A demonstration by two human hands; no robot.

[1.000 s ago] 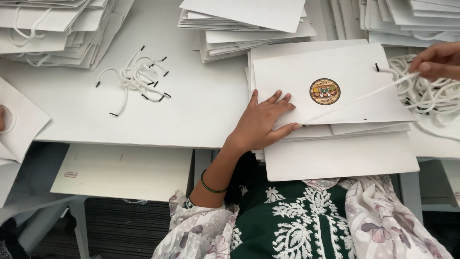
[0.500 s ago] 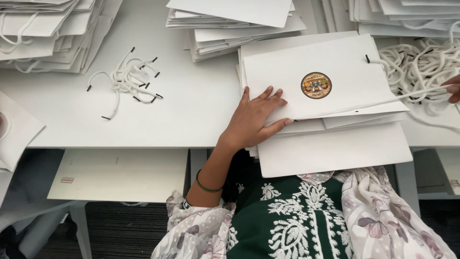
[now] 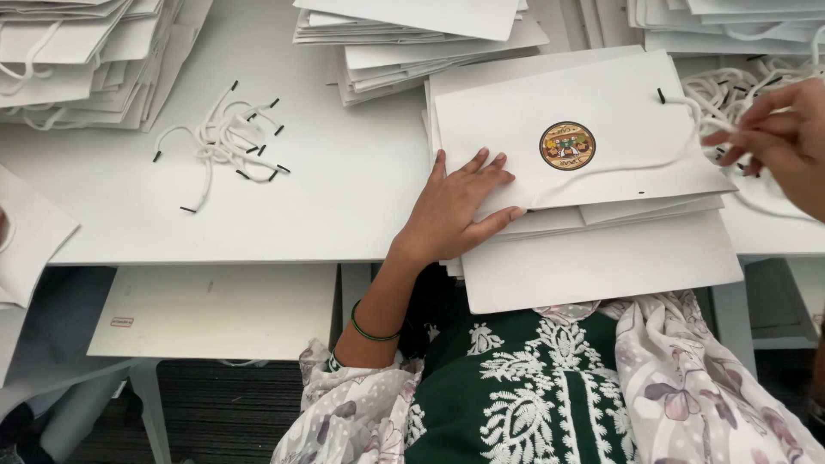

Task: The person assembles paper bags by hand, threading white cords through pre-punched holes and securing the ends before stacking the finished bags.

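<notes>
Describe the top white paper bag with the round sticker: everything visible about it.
The top paper bag lies flat on a stack of similar white bags at the table's front edge. It looks like smooth matte paper, with a round orange-brown sticker near its middle. A white cord with a black tip enters a hole by its upper right corner and trails across its face. The left hand presses flat on its left edge; the right hand pinches cord at its right.

Left hand [image 3: 455, 210] flat on white paper bag [image 3: 584, 137], frame centre. Right hand [image 3: 778, 137] pinches white cord [image 3: 687, 107], right edge.
</notes>
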